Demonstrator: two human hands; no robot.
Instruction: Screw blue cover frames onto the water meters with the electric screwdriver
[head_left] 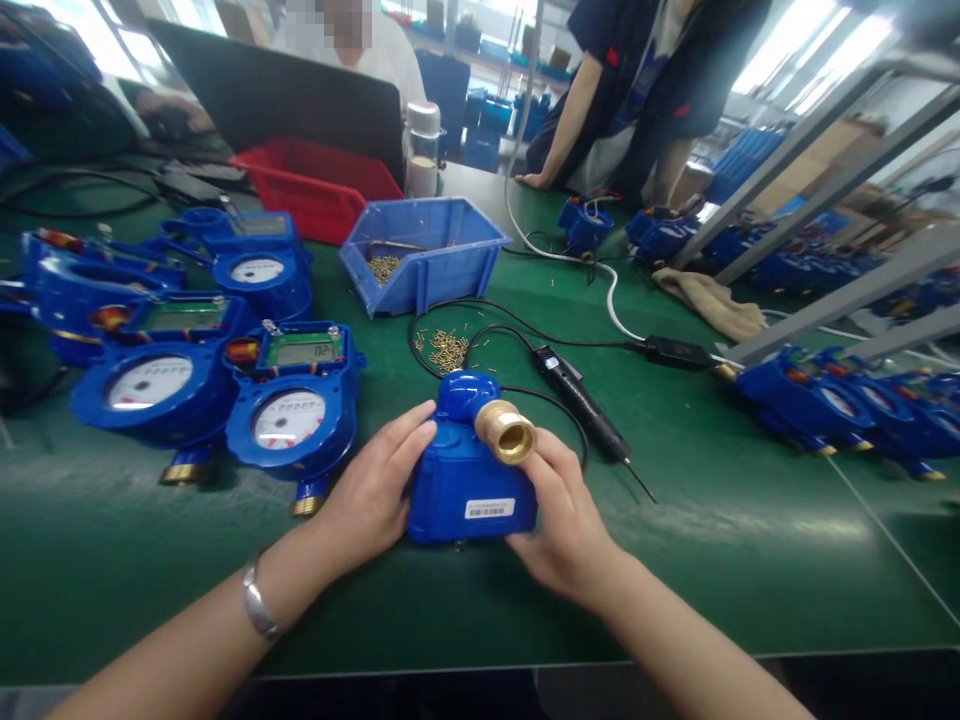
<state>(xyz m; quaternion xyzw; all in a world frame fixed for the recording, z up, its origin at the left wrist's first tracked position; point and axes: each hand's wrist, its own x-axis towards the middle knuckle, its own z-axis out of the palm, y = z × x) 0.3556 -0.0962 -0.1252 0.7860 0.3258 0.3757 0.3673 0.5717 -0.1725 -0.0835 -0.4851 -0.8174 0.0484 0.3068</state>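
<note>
A blue water meter (442,490) with a brass threaded end stands on edge at the middle front of the bench, its barcode label toward me. My left hand (382,475) is closed against its left side, and my right hand (562,510) grips the right side just below the brass end. Between them the meter is held; its dial face is hidden from view. Behind it lies a heap of small brass screws (448,351). To the right rests a black electric screwdriver (581,402) with its bit pointing toward the front right.
Several blue meters (291,420) with exposed displays crowd the left. A blue bin (457,262) of screws and a red bin (300,185) stand behind. More meters (825,395) and a metal frame (817,170) are at right. Cables cross the green bench; people are across it.
</note>
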